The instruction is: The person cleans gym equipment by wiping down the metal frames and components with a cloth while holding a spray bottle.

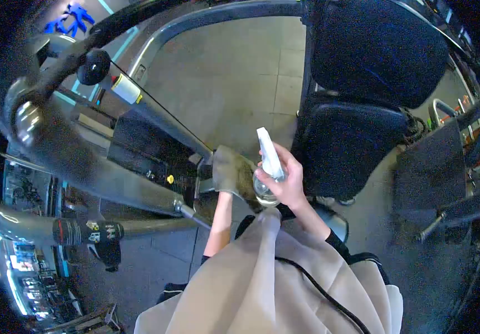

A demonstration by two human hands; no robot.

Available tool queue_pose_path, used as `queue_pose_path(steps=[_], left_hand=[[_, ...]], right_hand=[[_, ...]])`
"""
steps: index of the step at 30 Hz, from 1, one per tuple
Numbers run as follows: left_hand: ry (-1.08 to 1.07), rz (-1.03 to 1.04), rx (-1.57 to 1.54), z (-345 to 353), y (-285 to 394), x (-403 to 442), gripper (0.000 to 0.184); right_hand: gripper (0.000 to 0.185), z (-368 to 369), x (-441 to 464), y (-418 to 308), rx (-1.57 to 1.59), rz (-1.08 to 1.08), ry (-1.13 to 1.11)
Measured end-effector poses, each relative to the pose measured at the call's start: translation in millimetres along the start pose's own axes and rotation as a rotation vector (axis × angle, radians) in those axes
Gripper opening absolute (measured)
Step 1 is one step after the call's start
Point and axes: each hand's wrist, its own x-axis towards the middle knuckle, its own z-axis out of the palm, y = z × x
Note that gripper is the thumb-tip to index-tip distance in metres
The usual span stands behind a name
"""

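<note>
My right hand (290,181) is closed around a spray bottle (266,196) with a clear body and a white spray head (269,153). The bottle leans, its nozzle end pointing up and away from me. Just left of it, a grey-brown cloth (233,170) covers my left hand up to the wrist. That hand's fingers are hidden, so their grip cannot be seen. The cloth is close to the lower end of a grey metal machine tube (176,125), and whether it touches the machine is unclear.
Black padded seat sections (351,145) and a backrest (379,50) stand at the right. A thick grey machine arm (100,178) crosses the left, above a lower tube with a black sleeve (89,231). A curved frame (223,12) spans the far side over the tiled floor (234,72).
</note>
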Motion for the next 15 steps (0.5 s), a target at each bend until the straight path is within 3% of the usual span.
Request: queue_pose_path(steps=[3, 4, 8, 15], left_hand=[[0.206, 0.005, 0.156, 22, -19, 31, 0.036], [0.064, -0.494, -0.135, 27, -22, 42, 0.044], [0.162, -0.439, -0.095, 37, -21, 71, 0.044], [0.292, -0.391, 0.095, 39, -33, 95, 0.046]], right_hand=[[0.061, 3, 24, 20, -0.017, -0.040, -0.011], [0.061, 3, 30, 29, -0.052, -0.046, -0.025], [0.061, 13, 48, 72, -0.114, -0.176, -0.016], [0.054, 27, 44, 136, -0.012, -0.091, 0.016]])
